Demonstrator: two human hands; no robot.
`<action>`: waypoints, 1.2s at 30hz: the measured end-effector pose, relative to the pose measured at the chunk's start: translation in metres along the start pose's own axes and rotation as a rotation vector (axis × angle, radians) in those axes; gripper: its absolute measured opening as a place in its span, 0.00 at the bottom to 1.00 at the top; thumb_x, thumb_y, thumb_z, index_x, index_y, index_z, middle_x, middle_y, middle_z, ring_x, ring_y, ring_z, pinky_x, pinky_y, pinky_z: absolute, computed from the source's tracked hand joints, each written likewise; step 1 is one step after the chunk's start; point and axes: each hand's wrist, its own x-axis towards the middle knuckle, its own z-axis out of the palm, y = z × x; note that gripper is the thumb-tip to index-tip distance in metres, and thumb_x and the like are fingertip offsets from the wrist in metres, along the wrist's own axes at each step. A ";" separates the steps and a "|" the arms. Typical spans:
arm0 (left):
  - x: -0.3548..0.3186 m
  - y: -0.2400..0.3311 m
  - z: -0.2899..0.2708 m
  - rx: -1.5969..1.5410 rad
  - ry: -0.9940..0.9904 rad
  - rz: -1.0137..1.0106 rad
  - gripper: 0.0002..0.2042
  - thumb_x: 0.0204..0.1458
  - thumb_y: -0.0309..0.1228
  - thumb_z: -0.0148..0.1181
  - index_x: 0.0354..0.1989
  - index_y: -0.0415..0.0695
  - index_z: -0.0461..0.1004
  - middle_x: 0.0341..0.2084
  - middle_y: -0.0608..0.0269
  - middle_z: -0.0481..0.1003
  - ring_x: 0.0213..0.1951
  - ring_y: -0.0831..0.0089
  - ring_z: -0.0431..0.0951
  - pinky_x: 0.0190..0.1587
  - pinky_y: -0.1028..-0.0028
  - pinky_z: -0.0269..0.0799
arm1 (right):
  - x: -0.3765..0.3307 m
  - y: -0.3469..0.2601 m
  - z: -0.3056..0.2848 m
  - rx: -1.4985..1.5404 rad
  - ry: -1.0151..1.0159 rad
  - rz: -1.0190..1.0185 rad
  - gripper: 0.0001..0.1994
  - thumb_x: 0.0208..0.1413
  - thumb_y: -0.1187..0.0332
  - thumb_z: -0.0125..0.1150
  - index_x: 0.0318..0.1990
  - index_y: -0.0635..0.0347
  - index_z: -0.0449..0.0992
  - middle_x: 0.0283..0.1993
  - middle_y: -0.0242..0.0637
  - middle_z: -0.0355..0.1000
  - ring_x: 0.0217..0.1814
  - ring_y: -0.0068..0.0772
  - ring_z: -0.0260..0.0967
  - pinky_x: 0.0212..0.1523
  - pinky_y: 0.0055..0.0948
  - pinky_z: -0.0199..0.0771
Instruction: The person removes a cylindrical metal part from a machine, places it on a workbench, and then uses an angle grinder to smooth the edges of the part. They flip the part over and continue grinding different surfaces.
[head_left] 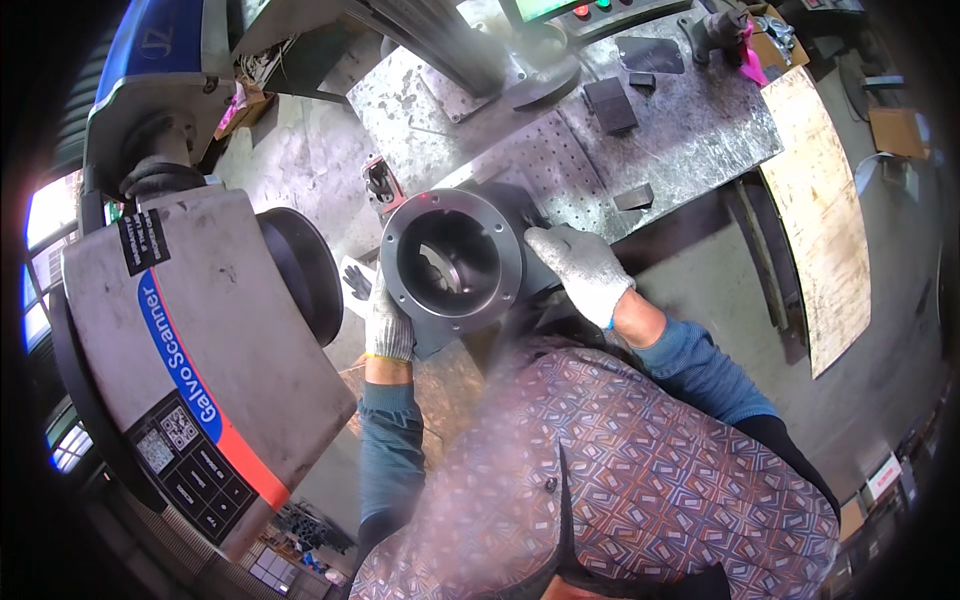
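1. The housing [482, 255], a grey metal piece, sits between the person's two hands at the near side of the table [700, 125]; I cannot tell whether it rests on anything.
2. Its round flange [512, 262] faces up, bolt holes around the ring, a small red spot at the upper left.
3. The left hand [388, 325], in a white glove, grips the housing's left side; some fingers are hidden behind it.
4. The right hand [582, 270], gloved too, grips the right side, fingertips just beside the flange.
5. Left of the hands hangs a big grey machine head [215, 310], its black lens hood [302, 275] turned toward the housing.
6. Beyond the housing lies a perforated plate [550, 155], with a dark block [610, 106] near it.
7. A wooden board [825, 220] lies at the table's right end.
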 end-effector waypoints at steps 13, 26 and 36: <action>0.044 -0.041 -0.059 -0.182 0.009 -0.078 0.17 0.66 0.39 0.58 0.55 0.40 0.77 0.45 0.60 0.82 0.42 0.72 0.82 0.46 0.73 0.81 | 0.001 0.009 0.005 0.167 -0.004 0.024 0.26 0.66 0.48 0.56 0.49 0.68 0.79 0.44 0.53 0.79 0.44 0.47 0.76 0.48 0.38 0.73; 0.028 -0.035 -0.050 0.973 -0.217 0.776 0.29 0.54 0.16 0.53 0.67 0.42 0.64 0.60 0.42 0.72 0.61 0.46 0.73 0.62 0.59 0.71 | 0.024 0.048 0.004 0.180 0.000 -0.052 0.27 0.67 0.49 0.59 0.53 0.70 0.79 0.50 0.46 0.80 0.51 0.35 0.75 0.53 0.36 0.71; 0.060 -0.061 -0.055 0.903 -0.174 0.754 0.24 0.48 0.15 0.57 0.56 0.43 0.74 0.52 0.45 0.78 0.54 0.49 0.78 0.55 0.59 0.76 | 0.033 0.060 0.010 0.222 0.182 -0.017 0.23 0.65 0.53 0.58 0.42 0.71 0.81 0.36 0.39 0.80 0.37 0.31 0.71 0.41 0.37 0.71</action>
